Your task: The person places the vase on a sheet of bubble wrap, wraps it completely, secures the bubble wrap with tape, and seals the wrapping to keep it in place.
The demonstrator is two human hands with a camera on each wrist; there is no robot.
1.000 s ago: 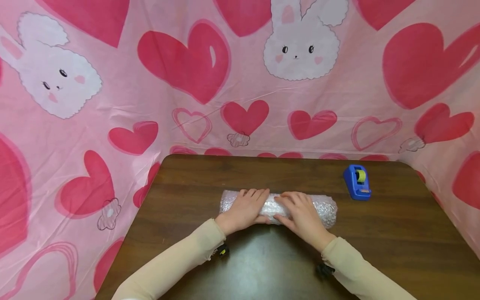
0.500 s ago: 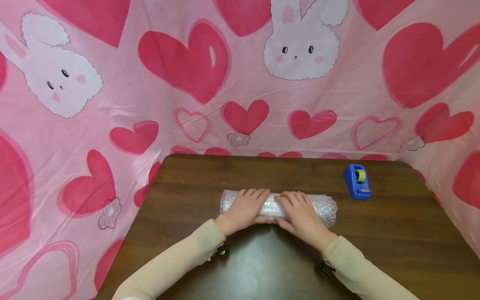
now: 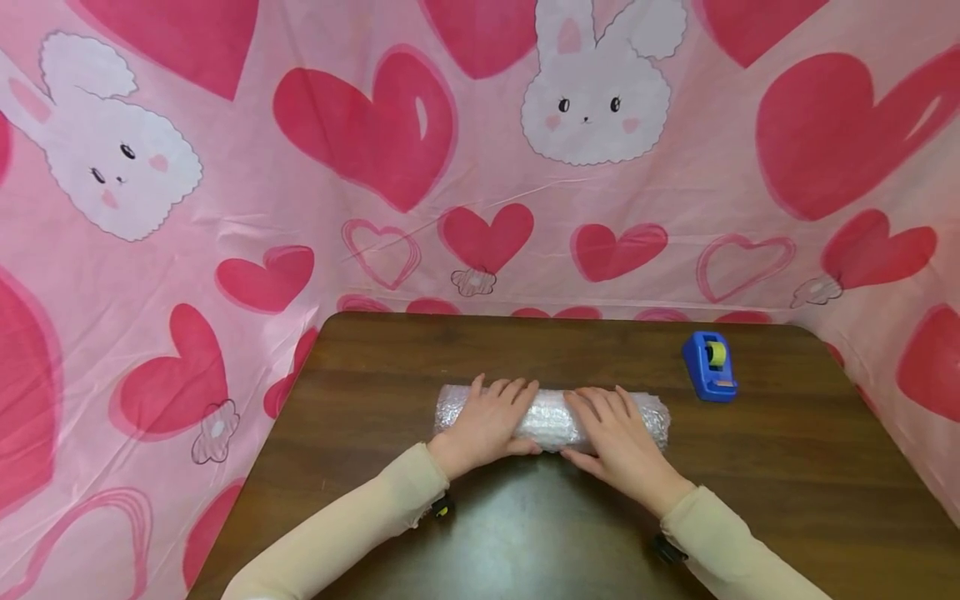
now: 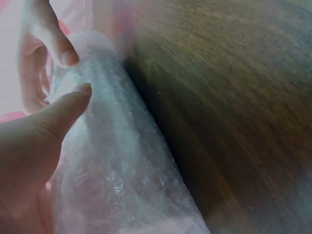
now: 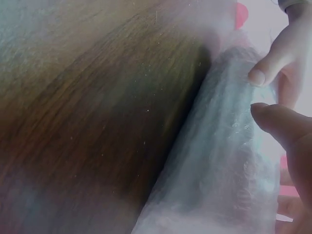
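Observation:
A roll wrapped in clear bubble wrap point(image 3: 551, 421) lies crosswise on the wooden table. My left hand point(image 3: 491, 421) grips its left half, fingers over the top and far side, thumb along the near side. On the right half, my right hand point(image 3: 618, 437) holds the roll the same way, with its fingers somewhat spread. A short stretch of bubble wrap shows between the two hands. Both thumbs appear against the wrap in the left wrist view, where the left thumb point(image 4: 73, 105) is closest. What lies inside the wrap cannot be made out.
A blue tape dispenser point(image 3: 710, 367) with a yellowish roll of tape stands at the back right of the dark wooden table point(image 3: 787, 467). Pink cloth point(image 3: 540, 179) printed with hearts and rabbits hangs behind and at the sides.
My right hand has slid slightly right and toward me along the roll, its fingers spreading. The left hand's fingers have spread a little. The roll stays in about the same place.

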